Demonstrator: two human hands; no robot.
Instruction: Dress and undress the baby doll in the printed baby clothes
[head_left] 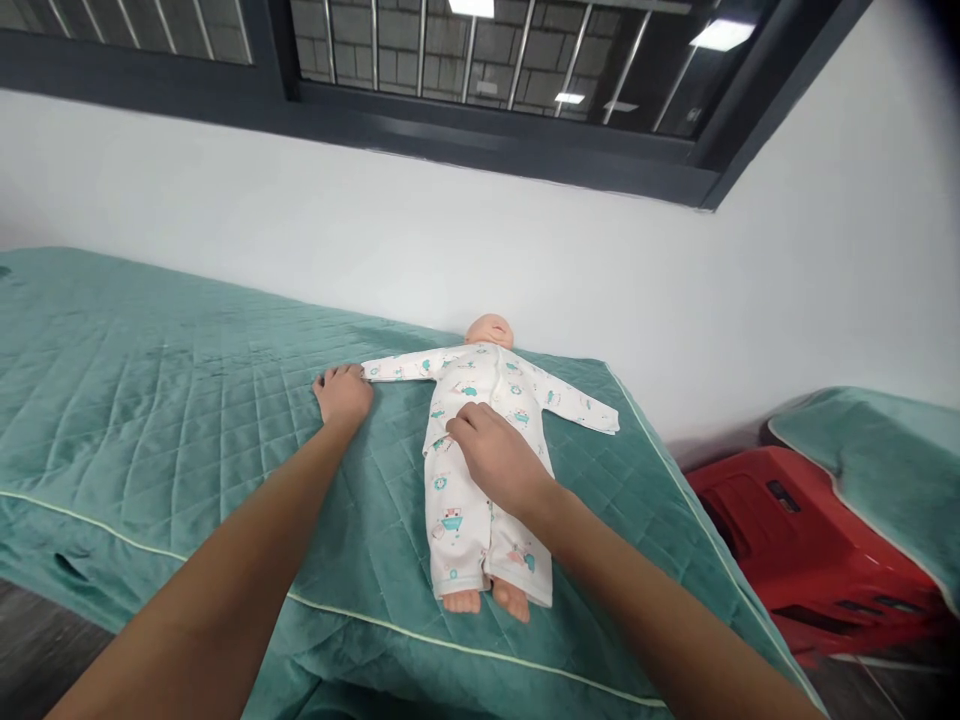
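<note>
A baby doll [491, 330] lies on its back, dressed in a white printed long-sleeved top [487, 375] and matching trousers [454, 520]. Both of its sleeves stretch out sideways, and its bare feet poke out of the trouser legs. At the end of the left-side sleeve [405, 366], my left hand [345, 393] is closed with its fingers curled at the cuff. My right hand [499, 455] rests over the doll's belly, its fingers pinched together at the top's lower edge. The fingertips and the cloth between them are partly hidden.
Under the doll is a bed with a green quilted cover [187, 400], edged in light piping. A white wall [375, 230] and a dark-framed barred window [480, 130] rise behind. To the right stands a red plastic object [802, 530], partly under another green cover [885, 460].
</note>
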